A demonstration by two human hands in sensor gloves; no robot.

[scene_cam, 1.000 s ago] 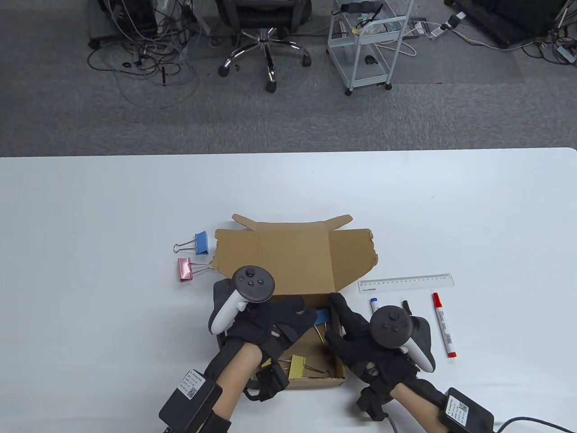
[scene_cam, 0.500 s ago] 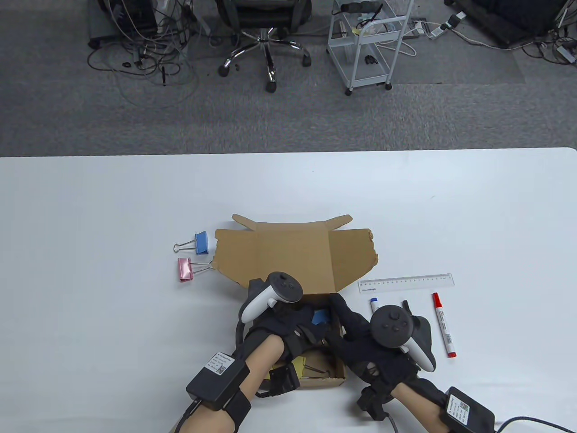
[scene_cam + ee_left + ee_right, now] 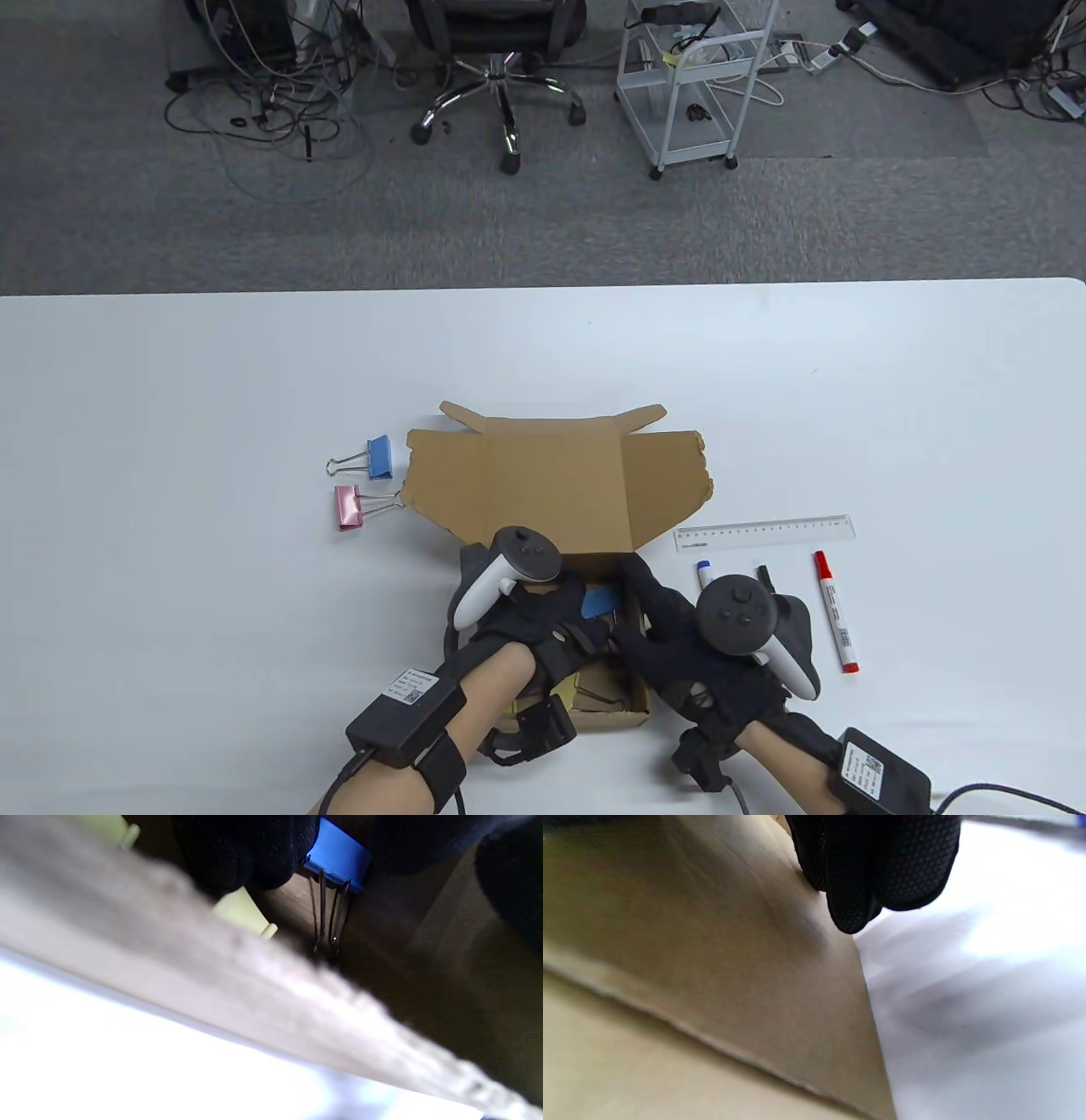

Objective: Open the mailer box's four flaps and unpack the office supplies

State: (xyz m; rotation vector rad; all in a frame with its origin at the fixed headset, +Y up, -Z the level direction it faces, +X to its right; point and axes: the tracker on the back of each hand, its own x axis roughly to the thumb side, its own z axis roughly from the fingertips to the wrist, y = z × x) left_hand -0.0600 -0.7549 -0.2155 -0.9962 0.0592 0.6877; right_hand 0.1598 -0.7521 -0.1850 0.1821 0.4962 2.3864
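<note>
The brown mailer box [image 3: 551,484] lies near the table's front edge with its lid flaps spread flat. My left hand [image 3: 570,613] reaches down into the box and pinches a blue binder clip [image 3: 598,601]. In the left wrist view my gloved fingers [image 3: 237,853] close on either side of that blue clip [image 3: 339,855], whose wire handles hang down. A yellow clip [image 3: 242,910] lies beside it in the box. My right hand [image 3: 649,611] grips the box's right wall. In the right wrist view its fingertips [image 3: 874,870] press on the outside of the cardboard wall [image 3: 712,963].
A blue clip [image 3: 379,457] and a pink clip [image 3: 348,507] lie on the table left of the box. To its right lie a clear ruler [image 3: 764,533], a blue-capped marker [image 3: 706,573] and a red marker [image 3: 836,611]. An office chair and a white cart stand on the floor beyond.
My left hand has moved right and down into the box and closed on the blue clip, which now sits tilted. The right hand has stayed on the box wall.
</note>
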